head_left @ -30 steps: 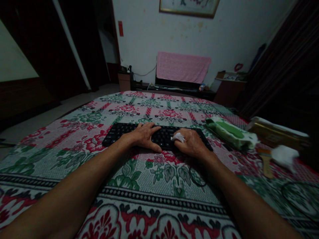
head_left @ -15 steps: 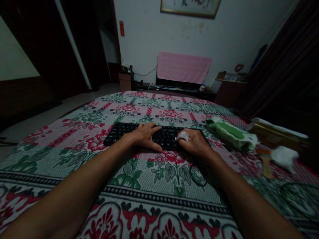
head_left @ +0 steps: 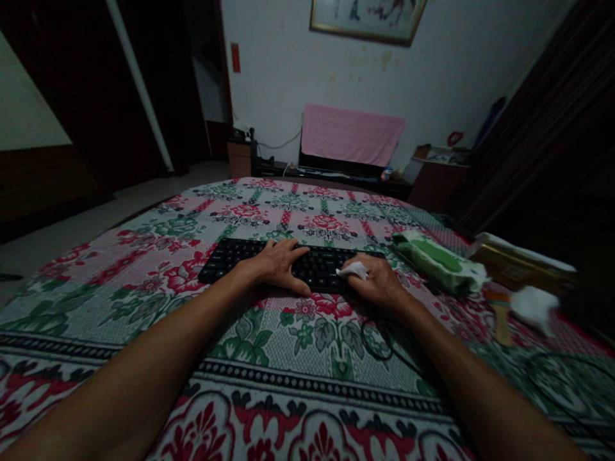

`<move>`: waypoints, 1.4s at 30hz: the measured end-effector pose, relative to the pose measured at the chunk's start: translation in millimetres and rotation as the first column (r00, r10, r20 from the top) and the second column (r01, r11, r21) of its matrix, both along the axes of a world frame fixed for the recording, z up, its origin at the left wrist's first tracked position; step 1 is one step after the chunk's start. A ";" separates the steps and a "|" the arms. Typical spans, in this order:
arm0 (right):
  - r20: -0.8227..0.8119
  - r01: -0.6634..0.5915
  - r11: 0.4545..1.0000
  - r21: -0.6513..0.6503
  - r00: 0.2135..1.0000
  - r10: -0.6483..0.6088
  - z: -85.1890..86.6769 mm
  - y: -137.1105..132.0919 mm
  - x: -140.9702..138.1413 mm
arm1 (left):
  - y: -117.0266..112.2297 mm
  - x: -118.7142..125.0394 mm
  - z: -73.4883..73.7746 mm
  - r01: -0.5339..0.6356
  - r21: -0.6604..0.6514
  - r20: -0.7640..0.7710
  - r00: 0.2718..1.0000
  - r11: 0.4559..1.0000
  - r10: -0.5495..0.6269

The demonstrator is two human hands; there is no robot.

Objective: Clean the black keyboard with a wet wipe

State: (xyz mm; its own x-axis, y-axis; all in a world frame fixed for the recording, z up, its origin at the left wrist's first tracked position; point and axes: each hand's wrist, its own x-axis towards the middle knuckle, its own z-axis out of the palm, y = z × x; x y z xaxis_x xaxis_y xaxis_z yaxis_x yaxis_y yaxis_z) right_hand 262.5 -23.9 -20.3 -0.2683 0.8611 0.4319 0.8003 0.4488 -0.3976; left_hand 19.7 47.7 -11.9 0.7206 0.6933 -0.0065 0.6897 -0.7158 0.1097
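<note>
A black keyboard (head_left: 319, 266) lies across the flowered bedspread (head_left: 298, 333). My left hand (head_left: 281, 264) rests on its middle with the fingers spread, the thumb reaching to the near edge. Toward the keyboard's right end, my right hand (head_left: 379, 278) is closed around a crumpled white wipe (head_left: 354, 270), which pokes out between the fingers and touches the keys. A black cable (head_left: 377, 342) loops on the bedspread below my right wrist. The keyboard's far right end is partly hidden by my right hand.
To the right lie a green and white wipes pack (head_left: 439, 261), a golden box (head_left: 521, 262), a brush with a wooden handle (head_left: 501, 320) and a crumpled white tissue (head_left: 534, 306). Beyond the bed, a pink towel (head_left: 353, 134) drapes over a dark screen.
My right hand has shifted slightly, and more of the wipe shows at its fingers. My left hand stays put on the keyboard. The view has tilted a little.
</note>
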 end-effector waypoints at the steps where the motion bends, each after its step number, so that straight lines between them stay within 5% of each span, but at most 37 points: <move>1: 0.016 -0.026 1.000 0.016 1.000 0.026 0.4 -0.7 -1.8 | -0.2 0.2 0.2 -0.004 0.000 -0.002 1.000 1.000 0.004; 12: 0.307 -0.155 0.986 0.058 0.943 0.130 -1.4 3.5 -20.7 | 0.4 1.0 0.1 0.004 0.006 -0.021 1.000 1.000 -0.004; 19: 0.277 -0.066 0.995 0.074 0.960 0.043 0.7 -0.2 -8.9 | 0.7 0.6 -0.7 0.004 0.010 -0.014 1.000 1.000 -0.004; 42: 0.293 -0.152 0.984 0.090 0.949 0.119 -4.8 -4.8 -22.5 | -1.3 1.5 -0.1 0.002 0.044 -0.042 0.999 0.999 0.000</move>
State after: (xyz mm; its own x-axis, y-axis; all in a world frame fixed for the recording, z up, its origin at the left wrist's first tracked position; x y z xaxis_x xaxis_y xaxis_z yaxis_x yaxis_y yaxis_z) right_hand 240.0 -28.7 -25.2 -0.5052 0.7595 0.4098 0.8015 0.5890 -0.1034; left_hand 21.2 46.4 -12.0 0.7208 0.6931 -0.0063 0.6925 -0.7197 0.0489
